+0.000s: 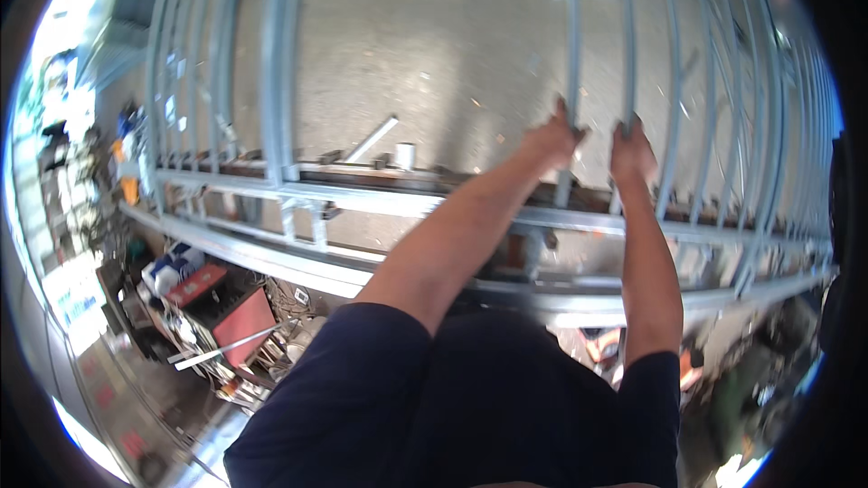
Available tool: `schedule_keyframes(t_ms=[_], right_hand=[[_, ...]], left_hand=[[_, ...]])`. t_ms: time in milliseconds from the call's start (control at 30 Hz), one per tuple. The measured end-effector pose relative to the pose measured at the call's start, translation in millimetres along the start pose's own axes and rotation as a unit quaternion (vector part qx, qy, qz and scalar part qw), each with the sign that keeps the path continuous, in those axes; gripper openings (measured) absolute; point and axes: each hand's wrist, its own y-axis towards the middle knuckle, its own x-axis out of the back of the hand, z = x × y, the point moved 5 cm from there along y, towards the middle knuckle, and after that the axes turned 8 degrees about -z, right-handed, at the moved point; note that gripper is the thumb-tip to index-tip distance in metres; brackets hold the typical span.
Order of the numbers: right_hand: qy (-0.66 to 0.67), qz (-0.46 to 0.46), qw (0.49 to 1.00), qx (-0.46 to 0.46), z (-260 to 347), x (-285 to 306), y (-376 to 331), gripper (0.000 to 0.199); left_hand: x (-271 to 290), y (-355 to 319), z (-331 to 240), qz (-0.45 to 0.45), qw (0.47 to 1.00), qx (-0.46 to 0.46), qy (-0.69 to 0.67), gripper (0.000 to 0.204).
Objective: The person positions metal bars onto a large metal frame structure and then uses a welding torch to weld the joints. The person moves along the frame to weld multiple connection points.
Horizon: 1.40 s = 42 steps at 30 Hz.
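Both my arms reach forward over a frame of long grey metal bars. My left hand [551, 140] is at one upright metal bar [572, 27], with the bar passing between the raised index finger and the thumb; the other fingers look curled about it, though blurred. Just to the right, my right hand [634, 152] is closed round the neighbouring metal bar [626, 36], thumb and fingers on either side. Both bars run from the far edge down to the horizontal metal rail [588, 220] nearer me. My palms hide the stretches they grip.
More parallel bars [674, 81] stand to the right, with a thicker pair [280, 63] at left. A short metal strip [371, 138] and a white cylinder [405, 156] lie beyond the rail. A red-topped cabinet [244, 321] and clutter are at lower left.
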Motion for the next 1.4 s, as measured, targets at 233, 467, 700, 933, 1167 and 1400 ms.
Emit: schedule_keyframes(t_ms=[233,467,700,933,1167,1400], right_hand=[[0.024,-0.110,0.992,0.050,33,21,-17,0.060],[0.346,0.044,0.921,0.174,250,-1,-132,0.039],[0.422,0.247,0.868,0.083,496,-97,-231,0.080],[0.483,0.336,0.807,0.041,524,-94,-254,0.061],[0.414,0.249,0.874,-0.041,509,-78,-244,0.035],[0.544,0.242,0.793,-0.125,462,-35,-225,0.033]], left_hand=[[132,-98,106,-0.270,0.944,-0.103,-0.158,0.052],[300,-187,311,-0.605,0.793,0.041,0.064,0.041],[309,-188,371,-0.481,0.874,0.049,0.053,0.048],[326,-189,380,-0.411,0.909,0.063,0.030,0.030],[335,-170,367,-0.421,0.904,0.024,0.070,0.033],[344,-173,356,-0.435,0.897,0.071,0.027,0.035]])
